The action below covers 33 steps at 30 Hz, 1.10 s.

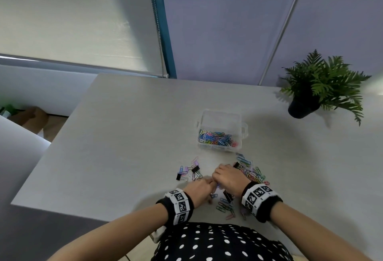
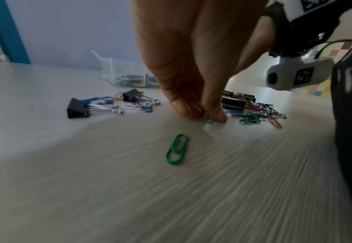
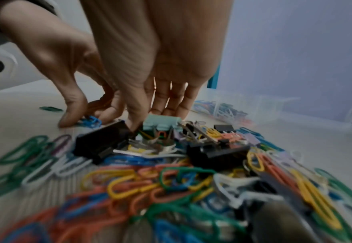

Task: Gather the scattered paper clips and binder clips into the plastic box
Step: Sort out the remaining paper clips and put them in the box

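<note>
A clear plastic box (image 1: 220, 130), partly filled with coloured paper clips, is seen open on the pale bench (image 1: 116, 136), with a potted fern (image 1: 319, 86) set well apart to its right. Between the box and the person, loose paper clips (image 1: 253, 172) and black binder clips (image 1: 194, 170) are spread in small groups. The left hand (image 1: 199, 193) is lowered to the bench, and a green clip (image 2: 209, 121) is pinched between its thumb and fingertip (image 2: 217, 115); a single green paper clip (image 2: 176, 149) is left nearer the wrist. The right hand (image 1: 229, 178) is held over the largest pile (image 3: 171, 172), fingers pointed down and fairly straight; whether anything is grasped in its grip cannot be told.
</note>
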Tool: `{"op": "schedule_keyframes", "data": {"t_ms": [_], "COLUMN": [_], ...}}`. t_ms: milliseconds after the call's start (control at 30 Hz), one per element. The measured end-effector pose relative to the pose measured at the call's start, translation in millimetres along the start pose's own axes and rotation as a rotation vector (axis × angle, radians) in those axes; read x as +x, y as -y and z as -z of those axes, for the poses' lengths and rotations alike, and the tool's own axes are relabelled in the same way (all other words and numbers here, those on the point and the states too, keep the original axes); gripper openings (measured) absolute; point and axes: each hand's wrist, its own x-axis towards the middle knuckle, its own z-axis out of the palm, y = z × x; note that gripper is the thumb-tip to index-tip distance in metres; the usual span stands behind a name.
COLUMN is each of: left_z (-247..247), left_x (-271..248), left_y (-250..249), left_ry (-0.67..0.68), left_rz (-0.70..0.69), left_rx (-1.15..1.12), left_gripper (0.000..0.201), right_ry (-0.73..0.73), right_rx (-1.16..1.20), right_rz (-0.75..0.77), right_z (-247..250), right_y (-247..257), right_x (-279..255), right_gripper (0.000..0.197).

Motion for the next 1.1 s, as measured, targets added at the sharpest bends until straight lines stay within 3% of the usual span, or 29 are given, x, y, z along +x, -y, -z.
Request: {"op": "schedule_keyframes", "data": {"t_ms": [133, 267, 433, 533, 733, 833, 933, 1100], "left_z": [1, 7, 20, 23, 2, -9, -15, -19], "left_x": [-2, -7, -19, -36, -52, -54, -57, -56], "left_y": [4, 9, 52, 68, 62, 50, 40, 34], "left_ry": [-0.004, -0.01, -0.004, 0.0, 0.028, -0.022, -0.064, -0.086], "left_rz": [-0.028, -0.073, 0.081, 0.106, 0.114, 0.145, 0.104, 0.088], "left_rx": [0.031, 0.1, -0.169, -0.274, -0.235, -0.149, -0.048, 0.125], "left_gripper": [0.014, 0.016, 0.01, 0.008, 0.014, 0.022, 0.009, 0.022], "right_ry": [-0.023, -0.029, -0.082, -0.029, -0.04, -0.21, -0.386, -0.628], "right_rx": [-0.056, -0.171, -0.136, 0.019, 0.33, 0.628, 0.95, 1.234], "right_rz": [0.01, 0.086, 0.083, 0.074, 0.0, -0.109, -0.261, -0.416], "right_z": [-2, -3, -4, -2, 0, 7, 22, 58], "right_y": [-5, -3, -2, -5, -11, -15, -22, -45], "right_x": [0, 1, 2, 3, 9, 9, 7, 14], "right_gripper": [0.011, 0.03, 0.03, 0.001, 0.003, 0.006, 0.01, 0.013]}}
